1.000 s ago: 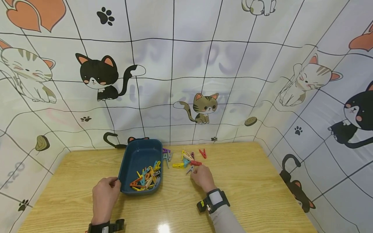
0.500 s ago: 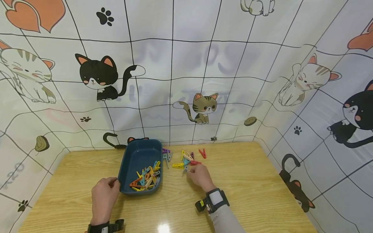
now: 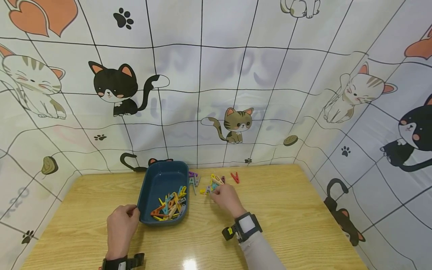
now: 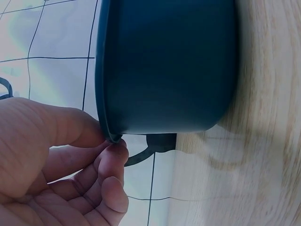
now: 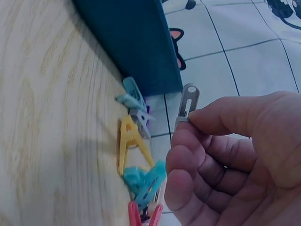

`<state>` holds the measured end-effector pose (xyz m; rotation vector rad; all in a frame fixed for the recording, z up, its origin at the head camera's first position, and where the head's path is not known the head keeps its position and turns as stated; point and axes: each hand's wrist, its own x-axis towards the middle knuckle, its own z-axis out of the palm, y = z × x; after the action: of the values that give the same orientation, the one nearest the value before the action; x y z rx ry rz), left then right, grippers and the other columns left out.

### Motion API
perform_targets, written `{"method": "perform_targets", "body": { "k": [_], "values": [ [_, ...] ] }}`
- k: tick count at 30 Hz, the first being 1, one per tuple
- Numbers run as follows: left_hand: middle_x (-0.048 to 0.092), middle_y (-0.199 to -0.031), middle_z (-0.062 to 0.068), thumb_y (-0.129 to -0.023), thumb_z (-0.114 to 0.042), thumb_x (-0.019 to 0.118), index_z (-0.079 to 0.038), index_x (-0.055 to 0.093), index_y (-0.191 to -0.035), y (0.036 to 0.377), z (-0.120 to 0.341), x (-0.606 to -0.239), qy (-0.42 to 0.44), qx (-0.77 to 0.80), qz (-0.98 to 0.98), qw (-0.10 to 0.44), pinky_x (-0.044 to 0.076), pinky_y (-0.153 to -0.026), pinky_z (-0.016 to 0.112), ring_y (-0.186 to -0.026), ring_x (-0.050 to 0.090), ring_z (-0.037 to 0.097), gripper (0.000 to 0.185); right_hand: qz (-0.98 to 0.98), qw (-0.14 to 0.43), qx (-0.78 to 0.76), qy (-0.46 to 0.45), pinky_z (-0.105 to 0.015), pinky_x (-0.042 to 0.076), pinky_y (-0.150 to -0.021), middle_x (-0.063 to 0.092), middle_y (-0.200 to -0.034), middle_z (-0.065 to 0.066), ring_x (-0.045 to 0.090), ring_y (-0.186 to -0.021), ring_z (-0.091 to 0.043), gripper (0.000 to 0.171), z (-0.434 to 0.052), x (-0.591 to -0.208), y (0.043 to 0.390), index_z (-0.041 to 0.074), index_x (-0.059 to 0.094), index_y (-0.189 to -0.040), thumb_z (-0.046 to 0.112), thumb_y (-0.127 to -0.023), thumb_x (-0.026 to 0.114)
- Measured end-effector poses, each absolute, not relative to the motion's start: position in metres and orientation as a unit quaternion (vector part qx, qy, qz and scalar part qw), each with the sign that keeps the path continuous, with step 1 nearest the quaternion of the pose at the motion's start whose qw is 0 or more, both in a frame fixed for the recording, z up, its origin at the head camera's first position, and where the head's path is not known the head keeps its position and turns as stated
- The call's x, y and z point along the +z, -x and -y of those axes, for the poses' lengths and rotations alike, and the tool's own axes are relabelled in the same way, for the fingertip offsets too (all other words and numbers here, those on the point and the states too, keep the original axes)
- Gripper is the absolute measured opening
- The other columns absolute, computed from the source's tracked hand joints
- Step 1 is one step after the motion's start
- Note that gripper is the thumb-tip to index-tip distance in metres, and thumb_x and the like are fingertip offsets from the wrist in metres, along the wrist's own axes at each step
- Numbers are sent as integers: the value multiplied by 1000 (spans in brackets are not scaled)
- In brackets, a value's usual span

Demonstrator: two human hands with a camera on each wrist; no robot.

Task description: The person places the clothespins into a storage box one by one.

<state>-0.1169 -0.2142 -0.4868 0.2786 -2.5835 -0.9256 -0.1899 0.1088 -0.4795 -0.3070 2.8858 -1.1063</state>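
Head view: I have the left hand (image 3: pixel 123 227) pinching the tub (image 3: pixel 161 179), the right hand (image 3: pixel 227 198) a grey peg (image 5: pixel 190 94) its shallow fingertip grip could drop.

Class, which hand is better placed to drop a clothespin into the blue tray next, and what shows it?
Probably the right hand: it pinches a grey clothespin, while the left hand holds the blue tray by its rim.

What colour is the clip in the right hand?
The clip is grey, clearest in the right wrist view.
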Motion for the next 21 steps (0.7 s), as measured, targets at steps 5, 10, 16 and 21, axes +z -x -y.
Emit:
{"method": "perform_targets", "body": {
  "k": [5,10,16,21],
  "values": [
    [68,-75,16,-86,1,62,10,77,-90,117,214,-487,-102,-327,919,194,46,-56,37,-65,63,28,18,-922,5,-361,143,-21,26,-50,38,-53,10,33,-49,-5,37,-98,-474,191,7,60,-58,12,-94,68],
    [68,-75,16,-86,0,62,10,77,-90,118,215,-488,-101,-330,919,189,46,-57,37,-66,63,28,18,-916,-9,-359,179,-25,40,-59,46,-58,10,37,-52,-3,28,-84,-471,192,9,66,-64,10,-93,68],
    [67,-76,16,-87,0,62,10,77,-91,119,215,-489,-104,-333,919,184,44,-56,35,-66,62,28,18,-906,-9,-369,206,-20,34,-56,54,-62,6,39,-54,-3,22,-65,-474,193,4,74,-72,8,-93,68],
    [67,-76,17,-87,0,63,10,77,-92,119,215,-489,-108,-334,918,187,44,-56,35,-65,62,28,18,-905,-18,-366,218,-19,31,-56,45,-58,10,36,-53,-2,32,-51,-475,193,8,64,-61,8,-93,69]
  ]
}}
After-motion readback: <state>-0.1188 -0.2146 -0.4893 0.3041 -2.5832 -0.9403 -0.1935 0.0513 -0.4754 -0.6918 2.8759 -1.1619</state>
